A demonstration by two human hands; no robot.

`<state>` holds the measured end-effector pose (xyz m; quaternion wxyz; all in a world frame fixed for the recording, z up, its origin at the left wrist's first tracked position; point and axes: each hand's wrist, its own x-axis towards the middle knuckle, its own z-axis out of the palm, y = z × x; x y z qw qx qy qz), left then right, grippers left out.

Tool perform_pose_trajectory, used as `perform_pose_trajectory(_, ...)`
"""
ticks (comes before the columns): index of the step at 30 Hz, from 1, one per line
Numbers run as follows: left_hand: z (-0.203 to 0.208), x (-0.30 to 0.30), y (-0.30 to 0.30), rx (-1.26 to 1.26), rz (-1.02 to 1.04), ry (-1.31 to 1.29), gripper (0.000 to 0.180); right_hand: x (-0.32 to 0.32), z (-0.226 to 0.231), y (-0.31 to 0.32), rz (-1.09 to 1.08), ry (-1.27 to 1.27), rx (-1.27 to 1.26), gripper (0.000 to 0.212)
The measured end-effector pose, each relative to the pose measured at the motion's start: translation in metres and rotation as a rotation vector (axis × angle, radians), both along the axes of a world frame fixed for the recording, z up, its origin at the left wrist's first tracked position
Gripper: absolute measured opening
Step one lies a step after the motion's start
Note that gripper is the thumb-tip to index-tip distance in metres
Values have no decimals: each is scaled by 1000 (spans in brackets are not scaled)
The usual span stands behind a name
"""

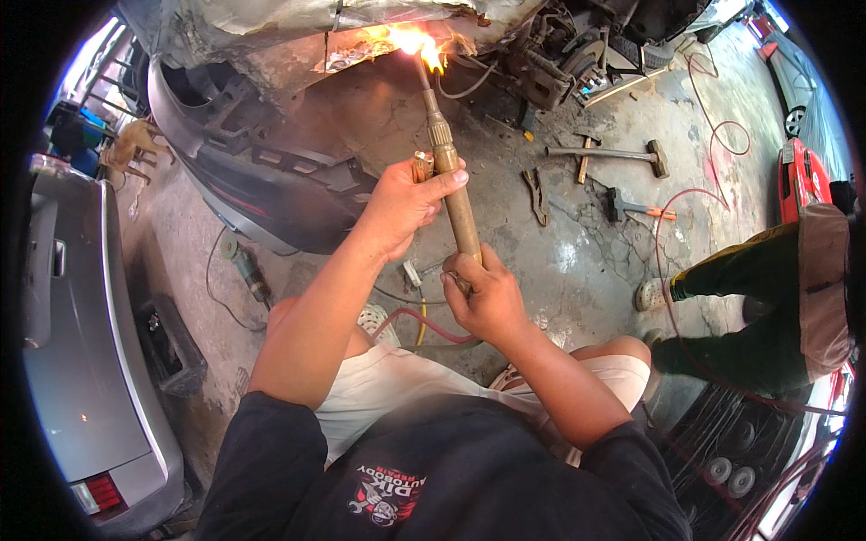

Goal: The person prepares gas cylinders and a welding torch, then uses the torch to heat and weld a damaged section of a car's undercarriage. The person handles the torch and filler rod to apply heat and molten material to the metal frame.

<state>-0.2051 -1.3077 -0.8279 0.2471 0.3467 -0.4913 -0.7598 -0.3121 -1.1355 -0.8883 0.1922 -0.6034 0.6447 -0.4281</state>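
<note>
The left hand (403, 206) gripped the brass torch (454, 194) high with closed fingers; the right hand (483, 293) clasped its base, perhaps at a valve; beyond both, the flame (417, 42) licked the car panel (271, 36); steadiness seemed essential.

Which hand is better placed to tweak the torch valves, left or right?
Probably left. The left hand grips the brass torch at the knurled section, fingers by a knob there. The right hand holds the handle's rear end near the red hose, steadying it while the flame burns.
</note>
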Motion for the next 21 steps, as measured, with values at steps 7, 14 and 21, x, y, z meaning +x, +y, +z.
perform_pose_trajectory(7,1,0,0,-4,-3,-15,31,-1,-3,0,-1,15,-12,15)
perform_pose_trajectory(14,0,1,1,-16,4,-29,32,0,-4,0,8,18,-3,16)
perform_pose_trajectory(21,3,0,0,-8,8,2,30,-2,-7,-3,18,1,-35,15)
